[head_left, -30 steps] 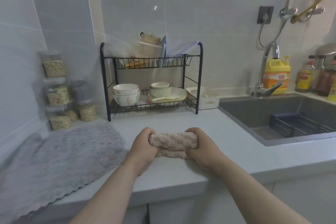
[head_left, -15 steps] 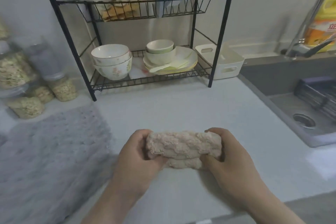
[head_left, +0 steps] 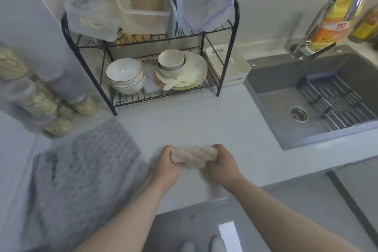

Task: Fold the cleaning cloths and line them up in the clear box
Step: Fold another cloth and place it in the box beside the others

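Observation:
A folded beige cleaning cloth is held just above the white counter, near its front edge. My left hand grips its left end and my right hand grips its right end, fingers curled round the bundle. A larger grey cloth lies spread flat on the counter to the left. Several clear plastic boxes sit on the top shelf of the black wire rack; one holds a brown bag.
Bowls and plates fill the rack's lower shelf. A white basket stands right of it. Jars of grain line the left wall. A grey sink with tap lies to the right.
The view has risen and tilted down, so the rack's top shelf and the floor now show. Both hands still hold the folded beige cloth in about the same place on the counter.

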The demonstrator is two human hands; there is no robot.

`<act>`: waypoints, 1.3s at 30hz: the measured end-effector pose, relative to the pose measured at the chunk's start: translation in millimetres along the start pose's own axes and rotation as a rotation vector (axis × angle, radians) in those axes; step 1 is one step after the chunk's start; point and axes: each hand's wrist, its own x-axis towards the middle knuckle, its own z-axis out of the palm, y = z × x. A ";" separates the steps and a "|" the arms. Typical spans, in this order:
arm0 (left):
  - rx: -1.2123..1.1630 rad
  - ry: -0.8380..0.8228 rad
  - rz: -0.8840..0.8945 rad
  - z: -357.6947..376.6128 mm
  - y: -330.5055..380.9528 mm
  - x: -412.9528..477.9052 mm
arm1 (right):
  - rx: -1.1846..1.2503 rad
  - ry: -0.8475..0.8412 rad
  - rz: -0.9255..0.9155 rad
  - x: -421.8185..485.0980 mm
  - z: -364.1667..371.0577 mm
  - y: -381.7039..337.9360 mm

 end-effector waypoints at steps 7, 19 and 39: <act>-0.463 -0.392 0.052 -29.6 100.4 -24.3 | 0.372 0.103 -0.032 -66.9 -88.7 -55.4; -0.678 -0.908 0.278 127.0 296.6 -80.7 | 0.846 0.686 -0.230 -193.9 -292.8 -48.7; -0.453 -1.443 0.395 485.6 442.4 -260.9 | 0.907 1.231 -0.194 -366.3 -548.6 138.4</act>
